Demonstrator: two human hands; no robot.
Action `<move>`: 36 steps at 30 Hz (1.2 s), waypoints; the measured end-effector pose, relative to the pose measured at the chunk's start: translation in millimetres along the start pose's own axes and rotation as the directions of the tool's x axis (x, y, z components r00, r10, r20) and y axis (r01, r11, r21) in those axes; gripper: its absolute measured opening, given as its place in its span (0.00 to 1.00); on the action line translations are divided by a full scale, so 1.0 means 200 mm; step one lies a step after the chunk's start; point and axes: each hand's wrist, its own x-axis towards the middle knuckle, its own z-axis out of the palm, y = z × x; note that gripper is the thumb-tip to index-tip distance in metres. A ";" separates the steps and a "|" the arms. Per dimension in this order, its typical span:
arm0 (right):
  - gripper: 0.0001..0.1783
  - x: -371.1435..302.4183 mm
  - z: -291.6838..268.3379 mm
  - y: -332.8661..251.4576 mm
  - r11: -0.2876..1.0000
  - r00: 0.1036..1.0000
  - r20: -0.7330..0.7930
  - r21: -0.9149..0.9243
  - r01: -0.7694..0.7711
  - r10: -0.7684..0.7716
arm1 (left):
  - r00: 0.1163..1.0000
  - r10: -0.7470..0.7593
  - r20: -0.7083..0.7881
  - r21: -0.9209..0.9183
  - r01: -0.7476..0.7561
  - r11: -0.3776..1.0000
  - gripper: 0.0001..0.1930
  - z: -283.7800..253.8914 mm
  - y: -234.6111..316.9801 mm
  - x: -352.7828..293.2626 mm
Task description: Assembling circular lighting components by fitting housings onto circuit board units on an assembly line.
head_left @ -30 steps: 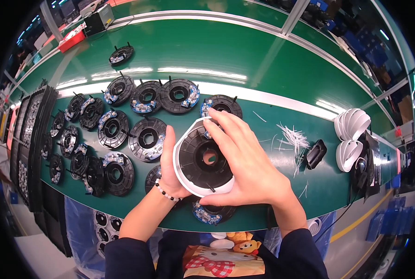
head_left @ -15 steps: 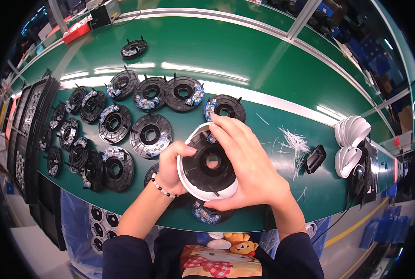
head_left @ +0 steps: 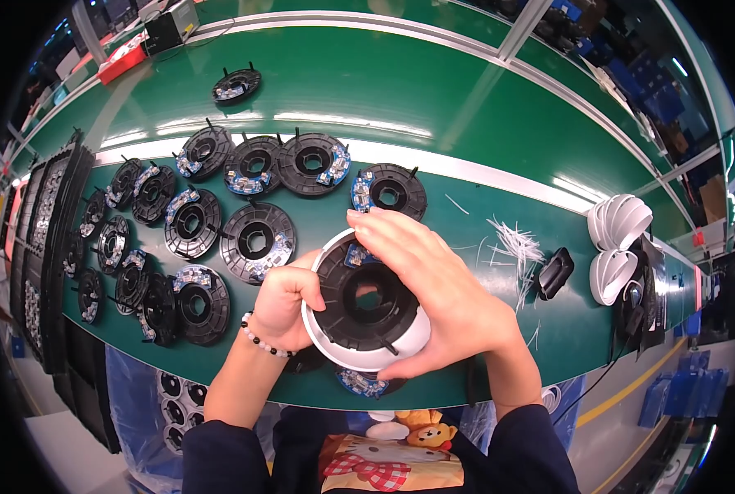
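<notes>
Between my two hands, over the near part of the green table, is a white round housing (head_left: 359, 359) with a black disc (head_left: 340, 303) seated inside its rim. A central hole opens through the disc, and a small blue circuit board (head_left: 357, 255) sits on its far side. My left hand (head_left: 283, 306) grips the left of the rim, its thumb bent at the edge. Around the right side my right hand (head_left: 437, 284) is wrapped, fingers across the far edge and thumb low on the white wall. Just beyond lies another black disc (head_left: 390, 194) with a blue board.
Several black discs (head_left: 258, 241) with blue boards cover the left of the table (head_left: 466, 239). Thin white strips (head_left: 515, 244), a black plastic part (head_left: 556, 273) and white rings (head_left: 619, 222) lie to the right. Black trays (head_left: 54, 239) stand at the left edge.
The housing and disc have turned a little in my hands, and the circuit board shows more. My left hand has shifted left and its thumb has slid down the rim.
</notes>
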 end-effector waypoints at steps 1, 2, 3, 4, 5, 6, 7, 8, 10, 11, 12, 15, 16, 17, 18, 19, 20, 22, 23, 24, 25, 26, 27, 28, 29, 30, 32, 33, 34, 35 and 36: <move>0.58 0.00 0.00 0.01 1.000 1.000 0.000 0.003 -0.001 0.001 | 1.000 0.007 0.010 -0.036 -0.007 0.999 0.31 -0.01 0.00 0.00; 0.58 0.00 0.01 0.02 1.000 1.000 -0.006 0.006 -0.001 0.001 | 0.999 0.014 0.036 -0.045 -0.012 0.999 0.32 -0.01 0.00 0.00; 0.58 0.00 0.01 0.02 1.000 1.000 -0.011 0.008 -0.001 0.001 | 0.999 0.012 0.034 -0.045 -0.011 0.999 0.32 0.00 0.00 0.01; 0.58 0.00 0.01 0.02 1.000 1.000 -0.012 0.009 -0.004 0.004 | 1.000 0.007 0.004 -0.065 -0.007 0.998 0.31 0.00 0.00 0.01; 0.58 0.01 0.00 0.02 1.000 1.000 -0.009 -0.016 -0.012 0.012 | 1.000 0.002 -0.026 -0.084 -0.004 0.996 0.31 0.01 0.00 0.01; 0.58 0.01 0.00 0.02 0.999 1.000 -0.005 -0.043 -0.021 0.021 | 1.000 -0.002 -0.025 -0.085 0.000 0.996 0.31 0.00 0.00 0.02; 0.58 0.01 0.00 0.03 0.999 1.000 -0.007 -0.041 -0.021 0.021 | 0.999 -0.019 -0.029 -0.088 0.016 0.996 0.30 -0.01 0.00 0.02; 0.56 0.00 0.00 0.04 1.000 0.999 -0.030 0.008 -0.016 0.017 | 0.999 -0.037 -0.032 -0.092 0.033 0.995 0.30 -0.02 0.01 0.02; 0.46 -0.01 0.00 0.04 0.996 0.992 -0.115 0.076 -0.047 0.055 | 0.994 -0.108 -0.020 -0.104 0.106 0.989 0.29 -0.07 0.00 0.03; 0.41 -0.01 0.01 0.05 0.987 0.983 -0.131 0.109 -0.117 0.131 | 0.992 -0.122 0.006 -0.099 0.122 0.988 0.29 -0.08 -0.01 0.02; 0.37 -0.01 0.02 0.08 0.972 0.968 -0.144 0.143 -0.185 0.206 | 0.990 -0.142 0.005 -0.086 0.142 0.986 0.30 -0.07 -0.01 0.02; 0.18 -0.01 0.05 0.11 0.905 0.918 -0.117 0.251 -0.343 0.380 | 0.986 -0.162 -0.033 0.012 0.163 0.987 0.30 -0.07 -0.03 0.02; 0.14 -0.01 0.07 0.11 0.912 0.908 -0.195 0.259 -0.317 0.371 | 0.988 -0.153 -0.037 0.067 0.155 0.986 0.30 -0.07 -0.03 0.02; 0.14 -0.01 0.06 0.11 0.912 0.907 -0.197 0.259 -0.317 0.371 | 0.988 -0.154 -0.025 0.094 0.156 0.983 0.29 -0.06 -0.03 0.03; 0.14 -0.02 0.05 0.10 0.902 0.894 -0.183 0.226 -0.368 0.410 | 0.988 -0.155 -0.024 0.097 0.156 0.983 0.29 -0.04 -0.03 0.03; 0.13 -0.02 0.04 0.10 0.889 0.878 -0.171 0.192 -0.417 0.448 | 0.985 -0.152 -0.082 0.112 0.161 0.981 0.28 -0.02 -0.02 0.04; 0.13 -0.02 0.04 0.10 0.889 0.862 -0.227 0.177 -0.422 0.454 | 0.979 -0.148 -0.139 0.127 0.166 0.978 0.28 -0.01 -0.03 0.04; 0.12 -0.02 0.04 0.10 0.884 0.822 -0.326 0.161 -0.439 0.468 | 0.993 -0.075 -0.089 0.096 0.084 0.992 0.23 -0.01 -0.04 0.05; 0.12 -0.02 0.03 0.11 0.880 0.800 -0.369 0.158 -0.447 0.473 | 0.994 -0.047 -0.102 0.075 0.055 0.996 0.22 -0.01 -0.03 0.06; 0.12 -0.02 0.03 0.12 0.877 0.777 -0.411 0.154 -0.456 0.476 | 0.997 0.025 -0.066 0.155 -0.014 0.988 0.22 0.00 -0.03 0.07; 0.11 -0.03 0.02 0.13 0.887 0.764 -0.460 0.139 -0.441 0.452 | 0.993 0.105 -0.055 0.202 -0.092 0.975 0.22 0.03 -0.04 0.08; 0.11 -0.03 0.01 0.13 0.879 0.731 -0.505 0.137 -0.456 0.458 | 0.982 0.183 -0.039 0.246 -0.168 0.955 0.23 0.04 -0.06 0.08; 0.11 -0.03 0.00 0.14 0.871 0.696 -0.549 0.135 -0.472 0.462 | 0.963 0.266 -0.036 0.299 -0.243 0.923 0.22 0.04 -0.08 0.08; 0.10 -0.03 0.00 0.16 0.890 0.693 -0.584 0.123 -0.439 0.423 | 0.950 0.313 -0.011 0.359 -0.289 0.888 0.21 0.05 -0.09 0.08; 0.10 -0.03 0.00 0.16 0.892 0.694 -0.585 0.124 -0.434 0.419 | 0.929 0.365 -0.053 0.463 -0.301 0.834 0.22 0.06 -0.11 0.09; 0.10 -0.03 0.00 0.15 0.895 0.696 -0.586 0.126 -0.429 0.416 | 0.903 0.419 -0.090 0.562 -0.302 0.770 0.24 0.07 -0.12 0.09; 0.11 -0.03 0.02 0.14 0.894 0.756 -0.490 0.133 -0.428 0.435 | 0.890 0.437 -0.128 0.578 -0.291 0.762 0.19 0.04 -0.13 0.09; 0.11 -0.02 0.03 0.14 0.892 0.755 -0.489 0.134 -0.431 0.438 | 0.892 0.432 -0.134 0.596 -0.276 0.754 0.18 0.03 -0.12 0.09; 0.12 -0.02 0.03 0.14 0.880 0.769 -0.449 0.092 -0.466 0.454 | 0.880 0.458 -0.130 0.645 -0.275 0.713 0.17 0.04 -0.12 0.09; 0.13 -0.01 0.03 0.14 0.866 0.782 -0.408 0.049 -0.497 0.472 | 0.880 0.457 -0.133 0.645 -0.273 0.714 0.17 0.03 -0.12 0.09; 0.15 -0.01 0.05 0.14 0.869 0.777 -0.416 0.069 -0.490 0.471 | 0.877 0.465 -0.118 0.668 -0.277 0.691 0.16 0.03 -0.12 0.09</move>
